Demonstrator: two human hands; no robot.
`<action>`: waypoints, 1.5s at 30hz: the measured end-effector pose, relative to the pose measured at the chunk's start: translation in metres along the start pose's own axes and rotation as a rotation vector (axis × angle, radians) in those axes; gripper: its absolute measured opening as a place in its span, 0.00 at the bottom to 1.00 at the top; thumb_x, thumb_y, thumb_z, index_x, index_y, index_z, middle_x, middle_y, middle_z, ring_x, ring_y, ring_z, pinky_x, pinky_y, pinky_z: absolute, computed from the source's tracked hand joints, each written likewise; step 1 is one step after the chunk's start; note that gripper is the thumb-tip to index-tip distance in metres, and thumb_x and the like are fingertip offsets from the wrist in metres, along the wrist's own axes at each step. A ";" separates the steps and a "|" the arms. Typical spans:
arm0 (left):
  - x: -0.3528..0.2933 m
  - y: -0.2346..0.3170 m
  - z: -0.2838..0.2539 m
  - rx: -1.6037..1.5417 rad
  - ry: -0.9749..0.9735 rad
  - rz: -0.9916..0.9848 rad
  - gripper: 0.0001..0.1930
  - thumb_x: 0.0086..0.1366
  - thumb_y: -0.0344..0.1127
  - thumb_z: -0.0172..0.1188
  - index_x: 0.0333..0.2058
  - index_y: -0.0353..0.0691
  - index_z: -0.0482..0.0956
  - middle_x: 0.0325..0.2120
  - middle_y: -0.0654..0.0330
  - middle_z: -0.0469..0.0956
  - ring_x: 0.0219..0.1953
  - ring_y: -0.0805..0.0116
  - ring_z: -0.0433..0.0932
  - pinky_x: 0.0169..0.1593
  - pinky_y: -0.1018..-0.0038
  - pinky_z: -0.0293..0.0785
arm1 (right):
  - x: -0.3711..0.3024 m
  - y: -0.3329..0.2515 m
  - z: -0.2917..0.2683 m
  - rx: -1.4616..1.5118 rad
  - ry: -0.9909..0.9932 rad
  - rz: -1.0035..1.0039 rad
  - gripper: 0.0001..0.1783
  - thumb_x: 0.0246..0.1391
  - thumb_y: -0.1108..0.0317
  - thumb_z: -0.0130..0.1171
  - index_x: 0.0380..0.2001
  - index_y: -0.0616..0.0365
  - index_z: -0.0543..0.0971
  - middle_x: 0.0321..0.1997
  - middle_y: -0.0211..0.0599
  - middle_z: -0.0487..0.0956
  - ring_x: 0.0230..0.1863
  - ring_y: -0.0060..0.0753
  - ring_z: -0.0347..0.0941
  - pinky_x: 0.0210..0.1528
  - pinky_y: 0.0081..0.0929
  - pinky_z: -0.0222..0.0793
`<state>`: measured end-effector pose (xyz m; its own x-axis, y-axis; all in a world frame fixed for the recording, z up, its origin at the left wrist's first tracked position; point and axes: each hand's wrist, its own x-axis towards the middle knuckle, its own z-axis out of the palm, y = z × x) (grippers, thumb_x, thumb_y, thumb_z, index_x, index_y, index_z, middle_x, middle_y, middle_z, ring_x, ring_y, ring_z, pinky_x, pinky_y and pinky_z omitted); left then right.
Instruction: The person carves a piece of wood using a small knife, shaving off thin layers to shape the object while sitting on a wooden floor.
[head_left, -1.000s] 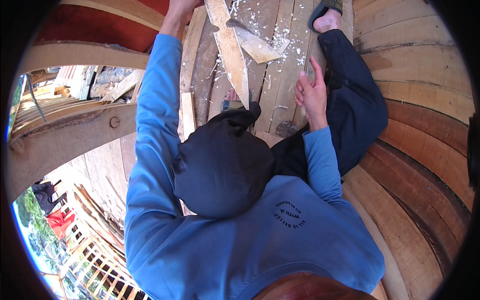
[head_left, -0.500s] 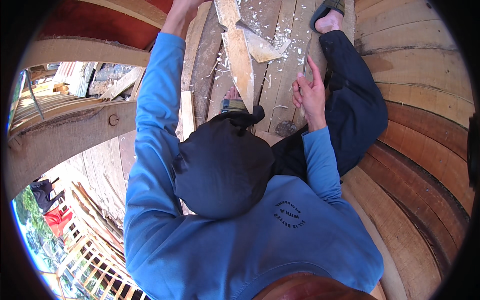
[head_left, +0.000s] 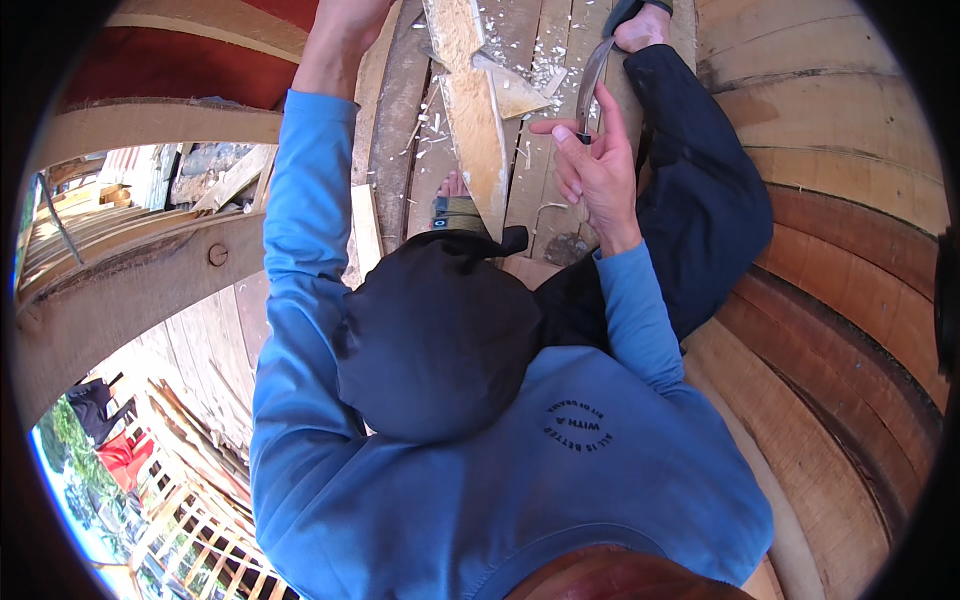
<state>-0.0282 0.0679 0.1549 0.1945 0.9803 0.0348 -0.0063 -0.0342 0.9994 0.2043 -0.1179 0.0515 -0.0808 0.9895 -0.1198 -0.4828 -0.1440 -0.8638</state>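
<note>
My right hand (head_left: 603, 178) is closed around the handle of a knife (head_left: 592, 85) with a curved blade pointing away from me. Its index finger lies along the back of the blade, and another finger points left. The knife is held just right of a long pale piece of wood (head_left: 468, 105), apart from it. This piece has a notched middle and tapers to a point near my left foot. At the top edge is my left hand (head_left: 350, 18), left of the wood's far part; its fingers are cut off by the frame.
White wood shavings (head_left: 560, 48) lie scattered over the floor planks (head_left: 405, 110). A flat offcut (head_left: 515, 92) rests beside the wood. My dark-clothed bent knee (head_left: 440, 335) rises close in front. Stacked boards (head_left: 830, 190) wall the right side; a curved beam (head_left: 140, 290) crosses on the left.
My right hand has turned and shifted slightly up and left, so the knife blade shows plainly. My left hand has moved left and a little nearer. The wood has barely shifted.
</note>
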 end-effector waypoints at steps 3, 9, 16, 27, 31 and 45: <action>-0.003 0.008 0.010 -0.088 -0.059 0.009 0.10 0.73 0.39 0.62 0.42 0.39 0.85 0.32 0.67 0.85 0.30 0.80 0.83 0.36 0.81 0.80 | 0.001 -0.011 0.016 0.018 -0.060 -0.058 0.48 0.63 0.75 0.63 0.78 0.54 0.47 0.46 0.52 0.84 0.12 0.13 0.62 0.13 0.16 0.60; -0.004 0.012 0.011 -0.178 -0.102 0.039 0.11 0.73 0.39 0.62 0.43 0.37 0.84 0.33 0.66 0.85 0.31 0.79 0.84 0.37 0.81 0.81 | 0.001 -0.022 0.035 -0.057 -0.121 -0.066 0.52 0.57 0.74 0.70 0.77 0.55 0.50 0.46 0.47 0.84 0.16 0.12 0.69 0.14 0.14 0.61; -0.010 0.019 0.016 -0.059 -0.035 0.041 0.10 0.72 0.38 0.63 0.41 0.38 0.85 0.31 0.68 0.84 0.30 0.80 0.83 0.35 0.82 0.79 | -0.001 -0.016 0.039 -0.085 -0.074 -0.046 0.53 0.55 0.77 0.71 0.77 0.55 0.51 0.41 0.42 0.82 0.18 0.12 0.71 0.15 0.14 0.62; -0.014 0.027 0.029 0.172 0.043 0.095 0.09 0.68 0.40 0.68 0.36 0.41 0.87 0.26 0.74 0.81 0.25 0.87 0.73 0.31 0.85 0.65 | 0.000 -0.014 0.040 -0.121 -0.078 -0.028 0.53 0.54 0.78 0.70 0.78 0.53 0.52 0.40 0.42 0.82 0.17 0.13 0.70 0.15 0.14 0.62; -0.012 0.026 0.027 0.258 0.048 0.109 0.09 0.68 0.40 0.68 0.36 0.41 0.87 0.25 0.74 0.80 0.25 0.87 0.72 0.30 0.85 0.63 | 0.000 -0.013 0.039 -0.114 -0.068 -0.024 0.53 0.54 0.77 0.71 0.78 0.52 0.51 0.40 0.42 0.82 0.18 0.12 0.70 0.15 0.14 0.62; -0.012 0.019 0.029 0.012 -0.049 0.071 0.09 0.71 0.39 0.65 0.39 0.40 0.86 0.31 0.71 0.83 0.30 0.83 0.79 0.35 0.83 0.74 | -0.002 -0.009 0.037 -0.098 -0.066 -0.029 0.56 0.53 0.78 0.71 0.78 0.52 0.49 0.41 0.41 0.80 0.18 0.12 0.71 0.15 0.14 0.61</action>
<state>-0.0020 0.0502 0.1738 0.2415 0.9647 0.1048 -0.0099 -0.1055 0.9944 0.1763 -0.1190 0.0776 -0.1271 0.9898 -0.0645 -0.3987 -0.1106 -0.9104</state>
